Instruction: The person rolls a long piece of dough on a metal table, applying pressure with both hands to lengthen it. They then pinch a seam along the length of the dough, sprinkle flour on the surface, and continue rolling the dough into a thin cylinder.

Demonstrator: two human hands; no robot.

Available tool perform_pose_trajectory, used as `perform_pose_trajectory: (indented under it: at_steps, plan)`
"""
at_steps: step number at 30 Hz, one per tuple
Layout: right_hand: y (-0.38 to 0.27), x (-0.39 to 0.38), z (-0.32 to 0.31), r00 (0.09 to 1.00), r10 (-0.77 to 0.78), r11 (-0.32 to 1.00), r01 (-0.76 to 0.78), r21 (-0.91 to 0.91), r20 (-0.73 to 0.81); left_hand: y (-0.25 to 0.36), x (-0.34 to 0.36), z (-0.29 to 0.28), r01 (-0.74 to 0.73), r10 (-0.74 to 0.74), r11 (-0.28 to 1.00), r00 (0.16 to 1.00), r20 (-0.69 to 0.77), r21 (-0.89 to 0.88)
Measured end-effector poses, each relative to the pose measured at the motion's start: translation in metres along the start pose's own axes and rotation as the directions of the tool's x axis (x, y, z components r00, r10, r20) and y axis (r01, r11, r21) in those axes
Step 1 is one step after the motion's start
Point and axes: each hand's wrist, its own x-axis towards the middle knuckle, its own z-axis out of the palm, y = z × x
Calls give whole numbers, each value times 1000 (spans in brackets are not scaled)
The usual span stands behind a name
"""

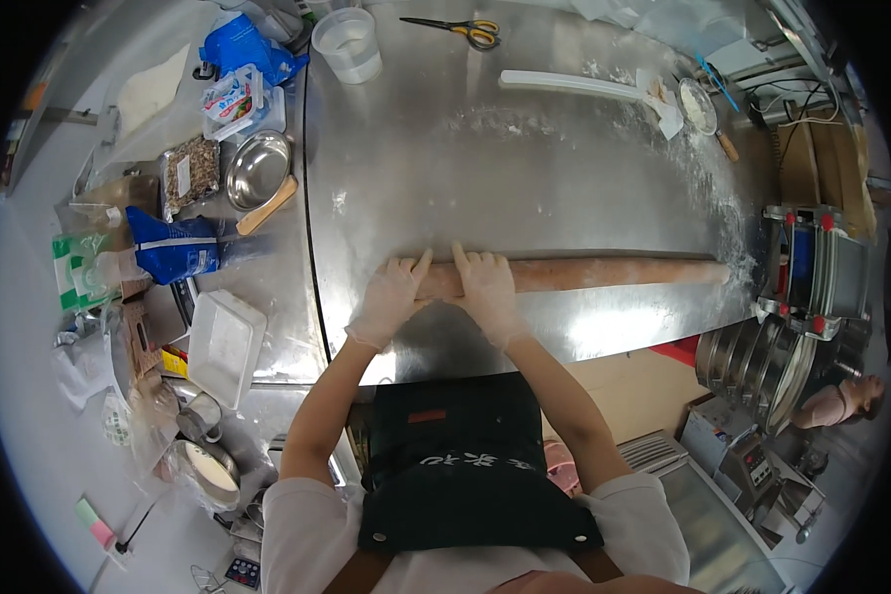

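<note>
A long brown dough roll (604, 274), dusted pale with flour, lies across the steel table and stretches to the right. My left hand (386, 297), in a thin clear glove, closes over its left end with the index finger pointing forward. Right beside it, my right hand (487, 289), gloved the same way, curls its fingers over the roll a little farther along. Both hands rest at the table's near side, close together. Their palms hide parts of the roll's left end.
Scissors (477, 35), a plastic tub (348, 48) and a white bar (569, 85) lie toward the back. A flour sieve (698, 107) stands at the far right, with loose flour around. Leftward are a steel bowl (258, 170), a wooden-handled tool (267, 206), a white tray (226, 346) and several bags.
</note>
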Motion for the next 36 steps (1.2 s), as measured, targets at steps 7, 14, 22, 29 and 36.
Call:
perform_pose_trajectory:
  at_steps: [7,14,22,29,36]
  plan:
    - [-6,-8,-10,989,-34,999,32,-13,-144,18,-10,16,81,-69,996,940,-335,24]
    - [8,-64,36,914,-22,1000,17,-16,-405,77,-13,67,-93,-4,965,930,-368,-247]
    - [15,55,-29,904,167,984,-177,11,-394,23,88,23,152,-188,981,896,-403,-120]
    - [-3,-64,32,938,-125,983,161,84,-324,46,-29,91,54,-71,997,904,-421,-52]
    - [13,57,-29,965,139,986,-157,-62,-221,28,82,-9,208,-216,976,942,-257,-59]
